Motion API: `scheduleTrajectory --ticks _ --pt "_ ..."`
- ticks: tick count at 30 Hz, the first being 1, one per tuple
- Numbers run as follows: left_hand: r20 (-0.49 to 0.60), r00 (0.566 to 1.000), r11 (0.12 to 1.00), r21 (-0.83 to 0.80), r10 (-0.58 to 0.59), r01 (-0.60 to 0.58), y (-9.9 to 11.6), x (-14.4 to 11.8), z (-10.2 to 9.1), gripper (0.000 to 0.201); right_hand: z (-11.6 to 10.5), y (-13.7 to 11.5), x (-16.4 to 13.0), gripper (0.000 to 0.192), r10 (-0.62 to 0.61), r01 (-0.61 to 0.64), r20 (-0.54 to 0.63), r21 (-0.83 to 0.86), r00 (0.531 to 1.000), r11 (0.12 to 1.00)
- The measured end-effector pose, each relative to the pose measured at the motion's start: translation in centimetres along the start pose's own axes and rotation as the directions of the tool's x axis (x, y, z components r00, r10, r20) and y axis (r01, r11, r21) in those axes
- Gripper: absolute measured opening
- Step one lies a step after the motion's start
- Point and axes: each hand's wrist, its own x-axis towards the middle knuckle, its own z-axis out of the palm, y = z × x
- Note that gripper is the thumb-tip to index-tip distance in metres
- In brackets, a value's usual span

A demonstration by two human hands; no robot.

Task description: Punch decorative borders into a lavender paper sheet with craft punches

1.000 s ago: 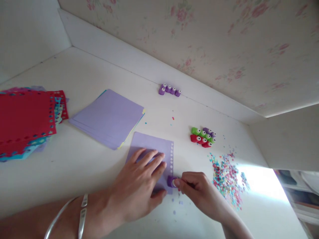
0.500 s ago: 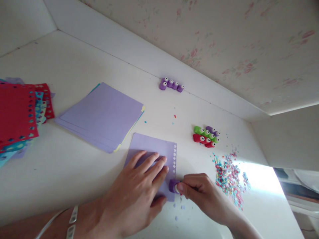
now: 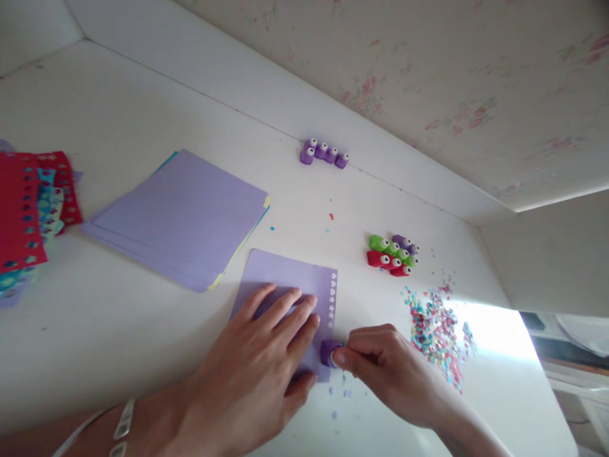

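My left hand point(image 3: 266, 355) lies flat with fingers spread on a lilac sheet of paper point(image 3: 290, 270), pressing it to the white table. Along the sheet's right edge runs a row of small punched hearts and flowers. A purple craft punch point(image 3: 328, 353) sits over that edge, below the row. My right hand point(image 3: 385, 368) grips this punch, its thumb on the white button. A few lilac paper bits point(image 3: 334, 415) lie just below the punch.
Left of the sheet lies a stack of lilac paper point(image 3: 190, 216); farther left, punched red sheets point(image 3: 19, 209). Purple punches point(image 3: 323, 152) stand by the wall, while green, red and purple punches point(image 3: 392, 254) cluster at right, near a pile of colourful confetti point(image 3: 438, 330).
The view has shifted slightly, moving the table items a little left and up in the picture. Both hands keep their places on the sheet and the punch.
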Motion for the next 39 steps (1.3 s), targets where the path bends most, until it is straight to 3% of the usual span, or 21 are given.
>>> scheduleTrajectory --ticks 11,21,28,39 --pt "-0.087 0.996 0.999 0.053 0.007 -0.002 0.3 0.3 -0.1 0.050 -0.1 -0.7 0.1 0.050 -0.008 0.007 -0.021 -0.028 1.000 1.000" --pt "-0.319 0.939 0.990 0.102 0.130 -0.102 1.6 -0.6 1.2 0.030 0.0 -0.7 0.1 0.049 0.011 -0.012 -0.038 -0.029 0.999 0.999" --pt "-0.278 0.952 0.986 0.139 0.126 -0.090 1.5 -0.7 2.1 0.028 0.1 -0.6 0.0 0.049 0.001 -0.002 -0.046 -0.013 0.999 1.000" --pt "-0.238 0.961 0.983 0.145 0.143 -0.111 1.6 -0.9 1.9 0.027 0.6 -0.9 -0.2 0.048 0.019 -0.025 -0.086 -0.068 0.996 0.997"
